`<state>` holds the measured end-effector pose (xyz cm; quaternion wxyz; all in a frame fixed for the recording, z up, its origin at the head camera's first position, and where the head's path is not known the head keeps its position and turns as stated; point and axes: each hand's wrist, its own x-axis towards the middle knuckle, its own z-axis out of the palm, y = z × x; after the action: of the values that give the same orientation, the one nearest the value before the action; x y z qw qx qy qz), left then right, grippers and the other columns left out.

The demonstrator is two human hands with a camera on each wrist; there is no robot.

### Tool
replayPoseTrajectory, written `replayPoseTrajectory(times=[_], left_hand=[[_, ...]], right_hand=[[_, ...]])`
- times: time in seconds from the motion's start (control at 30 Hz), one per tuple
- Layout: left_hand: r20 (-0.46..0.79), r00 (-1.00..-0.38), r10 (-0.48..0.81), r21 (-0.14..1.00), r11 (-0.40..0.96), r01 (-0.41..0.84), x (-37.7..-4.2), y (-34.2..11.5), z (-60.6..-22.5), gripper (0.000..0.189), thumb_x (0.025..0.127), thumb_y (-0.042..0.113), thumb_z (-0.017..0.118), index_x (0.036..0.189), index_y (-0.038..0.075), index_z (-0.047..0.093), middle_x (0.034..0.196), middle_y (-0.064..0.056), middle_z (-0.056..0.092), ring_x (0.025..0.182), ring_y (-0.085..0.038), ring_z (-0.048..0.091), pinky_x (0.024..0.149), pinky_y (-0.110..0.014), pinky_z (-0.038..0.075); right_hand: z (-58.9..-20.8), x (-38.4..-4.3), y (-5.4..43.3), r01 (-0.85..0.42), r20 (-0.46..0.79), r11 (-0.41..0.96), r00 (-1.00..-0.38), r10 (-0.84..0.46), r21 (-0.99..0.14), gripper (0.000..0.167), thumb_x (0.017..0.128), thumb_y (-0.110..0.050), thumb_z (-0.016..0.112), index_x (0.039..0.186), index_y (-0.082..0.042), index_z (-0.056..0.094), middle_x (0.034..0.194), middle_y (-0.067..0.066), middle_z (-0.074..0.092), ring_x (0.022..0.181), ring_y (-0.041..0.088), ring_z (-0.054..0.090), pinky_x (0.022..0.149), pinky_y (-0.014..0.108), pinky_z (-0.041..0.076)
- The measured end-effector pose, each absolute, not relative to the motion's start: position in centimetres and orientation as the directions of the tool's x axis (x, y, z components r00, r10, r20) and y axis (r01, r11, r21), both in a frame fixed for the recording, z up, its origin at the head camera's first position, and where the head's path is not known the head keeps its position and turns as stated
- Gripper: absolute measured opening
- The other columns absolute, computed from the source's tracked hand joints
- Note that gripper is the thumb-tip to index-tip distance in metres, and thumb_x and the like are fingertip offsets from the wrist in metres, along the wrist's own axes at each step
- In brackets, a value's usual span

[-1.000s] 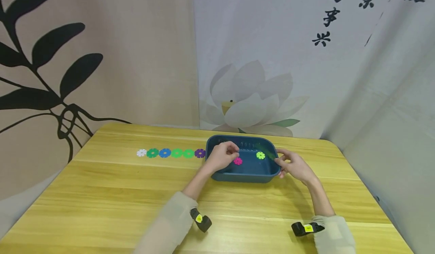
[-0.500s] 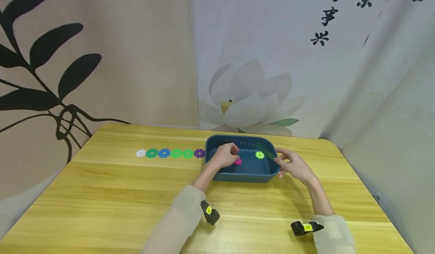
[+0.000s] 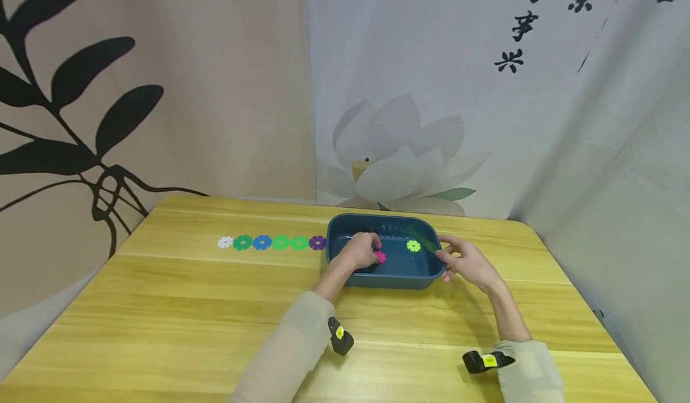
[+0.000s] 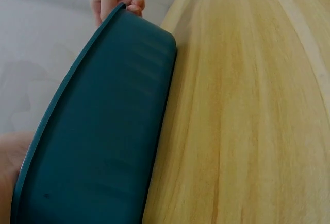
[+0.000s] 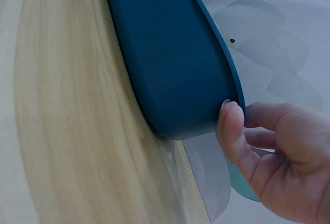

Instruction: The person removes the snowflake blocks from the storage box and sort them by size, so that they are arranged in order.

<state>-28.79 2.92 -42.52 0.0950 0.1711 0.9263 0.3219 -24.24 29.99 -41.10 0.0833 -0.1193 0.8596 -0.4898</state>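
A dark blue plastic basin point(image 3: 393, 282) stands on the wooden table. My left hand point(image 3: 360, 251) reaches down into it, thumb and fingers curled at a pink notched flower disc point(image 3: 380, 257), partly hidden by the fingertips. In the left wrist view the basin wall blocks the fingers at work. A yellow-green flower disc point(image 3: 413, 246) lies on the basin floor, to the right of the pink one. At the basin's right end my right hand point(image 3: 468, 265) pinches the rim, with the thumb outside the wall point(image 5: 175, 69) in the right wrist view.
Left of the basin runs a straight row of flower discs on the table: white point(image 3: 224, 242), dark green point(image 3: 242, 242), blue point(image 3: 262, 242), two light green point(image 3: 290, 243) and purple point(image 3: 317, 243). The purple one lies close against the basin. A printed curtain point(image 3: 242, 91) hangs behind the table.
My left hand has moved right and lower inside the basin, down to the pink flower disc, which has shifted slightly right. The right hand keeps its hold on the rim.
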Motion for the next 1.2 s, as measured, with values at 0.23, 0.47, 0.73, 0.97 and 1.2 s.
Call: replayPoseTrajectory(times=[0.23,0.47,0.73,0.97,1.2], left_hand=[[-0.072,-0.931,0.359,0.621,0.746,0.24,-28.6,3.0,-42.4,0.02,0.089,0.01,0.078,0.099,0.007,0.061,0.099,-0.007,0.059,0.095,-0.023,0.054,0.084,-0.04,0.049],[0.038,-0.922,0.384,0.706,0.643,0.297,-28.4,2.8,-42.1,0.012,0.092,0.0,0.07,0.095,0.005,0.059,0.082,-0.003,0.058,0.075,-0.018,0.054,0.069,-0.03,0.048],[0.183,-0.918,0.352,0.793,0.499,0.349,-27.8,2.2,-41.1,0.005,0.095,0.002,0.066,0.099,0.003,0.063,0.083,-0.004,0.062,0.074,-0.016,0.057,0.066,-0.026,0.05],[0.268,-0.912,0.309,0.82,0.424,0.385,-27.3,0.9,-40.6,0.006,0.095,0.003,0.068,0.099,0.004,0.063,0.084,-0.005,0.062,0.073,-0.016,0.058,0.068,-0.024,0.052],[0.255,-0.927,0.277,0.864,0.365,0.347,-27.0,-1.3,-40.2,0.008,0.095,0.004,0.068,0.101,0.003,0.063,0.084,-0.006,0.062,0.072,-0.018,0.062,0.066,-0.026,0.053]], right_hand=[[-41.2,-24.3,30.1,-0.124,-0.027,0.489,-0.957,-0.289,-0.863,0.055,0.104,-0.01,0.055,0.15,0.011,0.031,0.096,0.024,0.058,0.061,0.03,0.067,0.067,0.047,0.059],[-41.3,-24.3,30.2,-0.114,-0.031,0.476,-0.958,-0.285,-0.872,0.055,0.104,-0.01,0.055,0.15,0.011,0.032,0.098,0.027,0.057,0.061,0.032,0.067,0.066,0.047,0.059],[-41.2,-24.3,30.0,-0.11,-0.032,0.467,-0.958,-0.286,-0.877,0.054,0.105,-0.01,0.055,0.15,0.01,0.033,0.099,0.026,0.057,0.059,0.025,0.066,0.066,0.05,0.058],[-41.1,-24.4,30.0,-0.111,-0.032,0.462,-0.957,-0.29,-0.88,0.054,0.105,-0.01,0.054,0.15,0.011,0.032,0.099,0.027,0.057,0.059,0.025,0.067,0.066,0.049,0.059],[-41.1,-24.3,29.9,-0.119,-0.024,0.467,-0.957,-0.289,-0.876,0.053,0.104,-0.008,0.054,0.149,0.011,0.033,0.097,0.024,0.057,0.059,0.025,0.067,0.065,0.05,0.059]])
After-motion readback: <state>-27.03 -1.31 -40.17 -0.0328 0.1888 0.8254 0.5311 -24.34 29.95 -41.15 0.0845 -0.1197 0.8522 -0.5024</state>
